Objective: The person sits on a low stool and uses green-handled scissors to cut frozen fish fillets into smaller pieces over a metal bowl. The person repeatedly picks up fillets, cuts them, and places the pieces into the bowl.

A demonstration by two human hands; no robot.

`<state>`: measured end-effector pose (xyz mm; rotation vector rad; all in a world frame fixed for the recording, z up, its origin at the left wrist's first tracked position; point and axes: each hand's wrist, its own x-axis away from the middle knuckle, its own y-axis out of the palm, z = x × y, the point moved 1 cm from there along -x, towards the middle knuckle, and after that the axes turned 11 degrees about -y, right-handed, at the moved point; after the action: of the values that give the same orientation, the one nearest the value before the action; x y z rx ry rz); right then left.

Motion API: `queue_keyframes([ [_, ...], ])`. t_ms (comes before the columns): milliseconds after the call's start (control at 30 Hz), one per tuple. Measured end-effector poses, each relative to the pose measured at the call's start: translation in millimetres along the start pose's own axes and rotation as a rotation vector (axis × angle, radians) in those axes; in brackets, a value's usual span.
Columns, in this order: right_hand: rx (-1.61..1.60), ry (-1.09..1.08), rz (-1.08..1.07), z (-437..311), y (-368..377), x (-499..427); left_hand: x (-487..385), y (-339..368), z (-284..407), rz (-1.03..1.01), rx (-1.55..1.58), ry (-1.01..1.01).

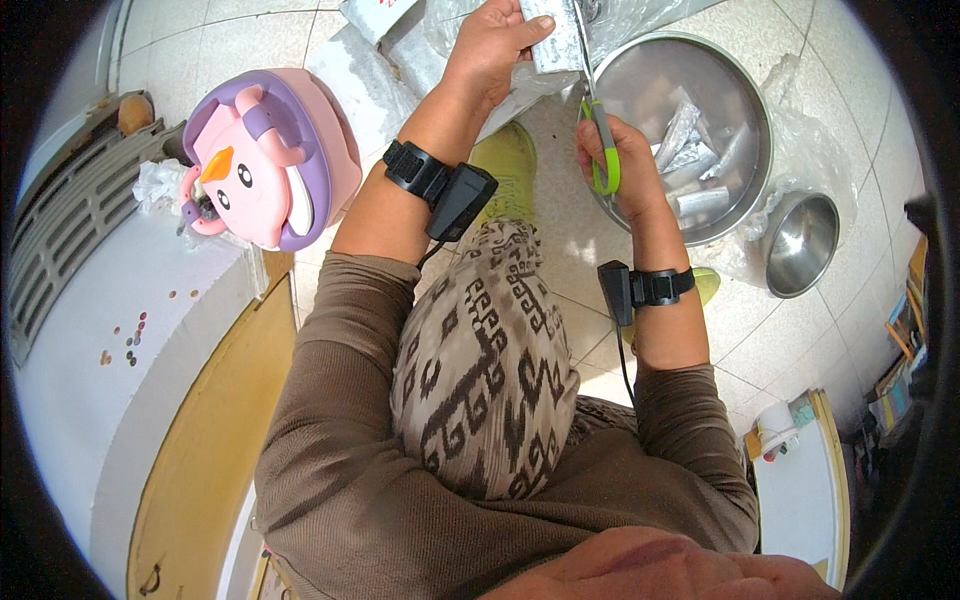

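At the top edge, my left hand [491,56] pinches a flat silvery piece of fish [553,45], which looks like ribbonfish. My right hand [630,161] grips kitchen scissors [610,161] with green and grey handles. Their blades point up along the right side of the piece; whether they touch it I cannot tell. Just right of the scissors stands a round metal basin [766,142] holding cloudy liquid and several silvery fish pieces [694,154]. Clear plastic sheeting [517,82] and silvery packages [360,64] lie beyond and below my left hand.
A small metal bowl [801,244] tilts on crumpled clear plastic [814,161] beside the basin. To the left sits a pink and purple child's potty seat [259,161] near a white ledge [150,300]. My shoe [506,169] rests on the tiled floor [555,172] between my arms.
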<state>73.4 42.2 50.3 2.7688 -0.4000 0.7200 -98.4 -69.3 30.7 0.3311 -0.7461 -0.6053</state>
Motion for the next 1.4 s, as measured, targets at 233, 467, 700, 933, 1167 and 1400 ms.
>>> queue_keyframes([
  [233,0.018,0.007,0.031,2.2,2.9,-0.8,0.1,-6.6,0.2,0.001,-0.071,-0.007],
  [467,0.022,-0.084,-0.009,-3.7,0.0,-7.4,5.9,1.0,-2.1,0.039,-0.058,-0.090],
  [700,0.055,-0.013,0.013,-4.3,-0.2,-11.1,3.4,-5.9,-2.1,0.010,-0.070,-0.074],
  [933,0.126,-0.032,0.038,-5.0,5.2,-10.9,4.9,-6.1,-4.6,0.009,-0.005,-0.064],
  [1167,-0.003,-0.074,0.045,-9.1,-13.3,2.2,7.2,7.9,-2.2,-0.049,0.044,-0.021],
  [1400,-0.239,-0.221,0.363,-27.4,-78.0,19.8,6.1,62.8,-41.6,-0.290,-0.858,0.050],
])
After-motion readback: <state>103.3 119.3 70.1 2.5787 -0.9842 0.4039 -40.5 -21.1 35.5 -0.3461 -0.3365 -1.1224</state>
